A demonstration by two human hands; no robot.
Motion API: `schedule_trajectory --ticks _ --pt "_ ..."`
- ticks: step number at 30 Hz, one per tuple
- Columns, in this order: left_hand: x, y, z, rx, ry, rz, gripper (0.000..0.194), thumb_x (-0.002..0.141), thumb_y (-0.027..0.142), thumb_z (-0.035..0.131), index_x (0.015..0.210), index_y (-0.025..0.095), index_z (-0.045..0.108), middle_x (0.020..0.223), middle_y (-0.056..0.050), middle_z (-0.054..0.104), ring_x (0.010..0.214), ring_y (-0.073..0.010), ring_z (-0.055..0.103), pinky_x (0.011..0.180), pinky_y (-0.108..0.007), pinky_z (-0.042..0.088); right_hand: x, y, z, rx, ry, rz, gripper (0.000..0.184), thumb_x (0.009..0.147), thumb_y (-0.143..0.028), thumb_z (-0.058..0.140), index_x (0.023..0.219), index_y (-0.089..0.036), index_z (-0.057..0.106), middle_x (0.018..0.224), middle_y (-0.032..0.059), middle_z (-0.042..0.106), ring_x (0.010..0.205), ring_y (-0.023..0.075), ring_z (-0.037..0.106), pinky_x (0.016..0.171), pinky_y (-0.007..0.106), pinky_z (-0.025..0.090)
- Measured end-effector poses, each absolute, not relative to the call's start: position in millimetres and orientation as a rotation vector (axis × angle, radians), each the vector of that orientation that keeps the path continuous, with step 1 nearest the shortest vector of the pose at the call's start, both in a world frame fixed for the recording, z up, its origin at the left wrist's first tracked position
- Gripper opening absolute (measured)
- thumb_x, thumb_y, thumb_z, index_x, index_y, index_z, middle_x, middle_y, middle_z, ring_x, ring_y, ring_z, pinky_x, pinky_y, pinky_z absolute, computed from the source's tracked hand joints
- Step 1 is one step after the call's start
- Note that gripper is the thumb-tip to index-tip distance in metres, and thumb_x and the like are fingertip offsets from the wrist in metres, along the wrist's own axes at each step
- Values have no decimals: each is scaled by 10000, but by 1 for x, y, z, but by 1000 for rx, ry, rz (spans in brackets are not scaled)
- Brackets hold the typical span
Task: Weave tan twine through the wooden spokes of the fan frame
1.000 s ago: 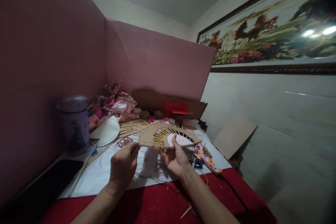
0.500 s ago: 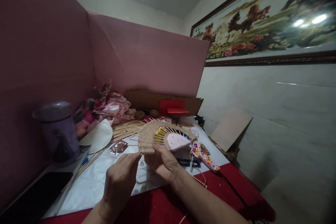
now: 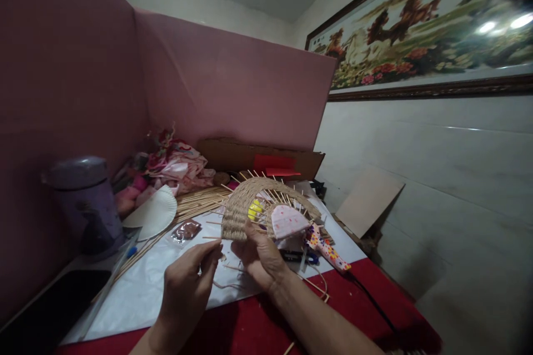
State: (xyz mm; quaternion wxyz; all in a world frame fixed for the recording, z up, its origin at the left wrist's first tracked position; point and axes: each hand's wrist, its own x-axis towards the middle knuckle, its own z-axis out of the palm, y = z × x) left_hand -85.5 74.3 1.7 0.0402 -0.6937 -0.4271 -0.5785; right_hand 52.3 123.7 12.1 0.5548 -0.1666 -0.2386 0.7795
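Note:
A half-round woven rattan piece (image 3: 245, 205) with thin spokes sticking out and a pink spotted centre (image 3: 287, 221) is held up above the table. My right hand (image 3: 260, 258) grips it from below, thumb on its lower edge. Just left of it, my left hand (image 3: 187, 285) pinches a thin loose rattan strand (image 3: 227, 285) between fingertips, close to the weave's lower left corner.
A white sheet (image 3: 145, 288) covers the red table (image 3: 250, 327). On it lie a bundle of rattan sticks (image 3: 195, 202), a paper plate (image 3: 154, 213), a patterned glue gun (image 3: 327, 249), a purple jug (image 3: 87, 199), a dark phone (image 3: 45, 310) and pink cloth (image 3: 175, 166). Pink partitions stand behind.
The woven piece has been tilted up and turned, so its arch faces me more. My left hand dropped slightly from its edge and now pinches a strand.

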Motion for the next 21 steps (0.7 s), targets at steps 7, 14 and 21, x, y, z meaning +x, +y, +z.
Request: schedule_trajectory --ticks 7,14,21 --pt "-78 70 15 -2101 -1830 -2413 183 688 317 658 787 165 688 584 -14 664 514 -115 559 457 -194 425 54 121 13 -307 -625 1830 234 712 -213 697 929 -199 610 852 1 694 682 114 618 602 240 523" --pt "-81 78 15 -2081 -2125 -2713 293 643 386 684 778 126 689 548 -37 641 419 -63 389 392 -183 294 56 119 14 -306 -645 1820 265 690 -216 715 932 -209 606 851 -10 691 692 110 620 599 226 521" --pt "-89 80 17 -2214 -1875 -2210 206 699 354 634 659 159 685 517 -5 616 476 -113 519 451 -217 407 57 119 14 -412 -633 1842 239 655 -156 719 868 -188 615 862 -2 693 693 113 628 539 200 517"
